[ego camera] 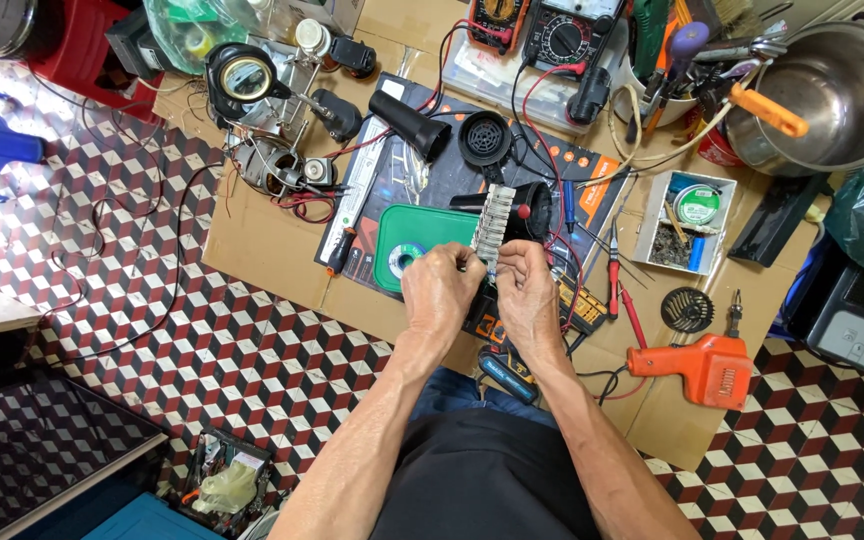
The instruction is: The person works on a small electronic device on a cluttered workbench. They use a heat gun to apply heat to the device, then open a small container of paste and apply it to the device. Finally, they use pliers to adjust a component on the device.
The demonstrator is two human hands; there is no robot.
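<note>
Both hands meet over a cardboard-covered floor workspace. My left hand and my right hand together pinch the lower end of a long grey-white heating element wound with wire, held upright and slightly tilted. Just behind it lies a black hair dryer body with a red wire. A black nozzle and a round black fan grille lie farther back. Under the hands are a green tray holding a solder spool and a small device with an orange display.
An orange soldering gun lies at the right, red-handled pliers beside it. Two multimeters sit at the back, a steel pot at far right, a magnifier lamp at back left. Cardboard covers patterned tiles.
</note>
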